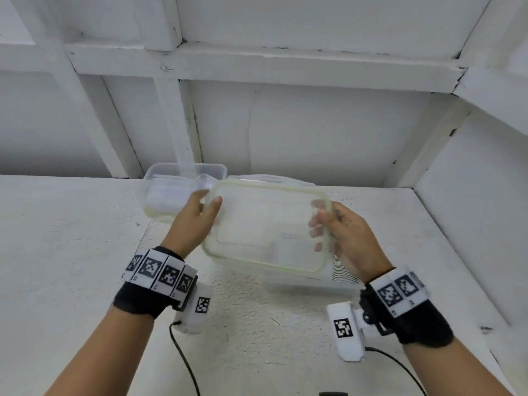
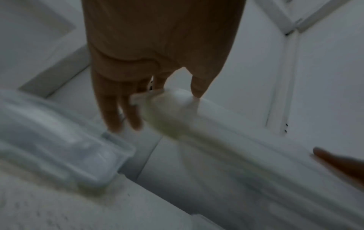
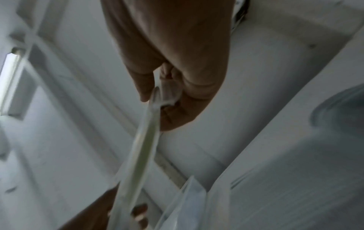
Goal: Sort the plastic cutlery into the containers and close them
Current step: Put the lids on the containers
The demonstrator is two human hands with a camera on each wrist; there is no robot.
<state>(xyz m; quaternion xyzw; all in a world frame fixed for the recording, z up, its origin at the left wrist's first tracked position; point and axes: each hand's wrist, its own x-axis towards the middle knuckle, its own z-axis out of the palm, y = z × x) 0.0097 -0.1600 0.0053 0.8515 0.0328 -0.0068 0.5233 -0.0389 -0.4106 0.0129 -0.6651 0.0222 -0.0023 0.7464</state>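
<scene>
1. Both hands grasp the clear lid [image 1: 265,230] in the air — left hand [image 1: 197,215] at its left end, right hand [image 1: 345,235] pinching its right.
2. The container [image 1: 308,281] beneath, apparently holding cutlery, sits just below.
3. Level the lid, align corners, then press evenly.

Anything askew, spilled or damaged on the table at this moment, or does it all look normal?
Nothing stands out. The clear lid is held tilted in the air between the left hand and right hand, above an open container, which fits closing it. A second container sits behind. No spill or damage shows.
</scene>
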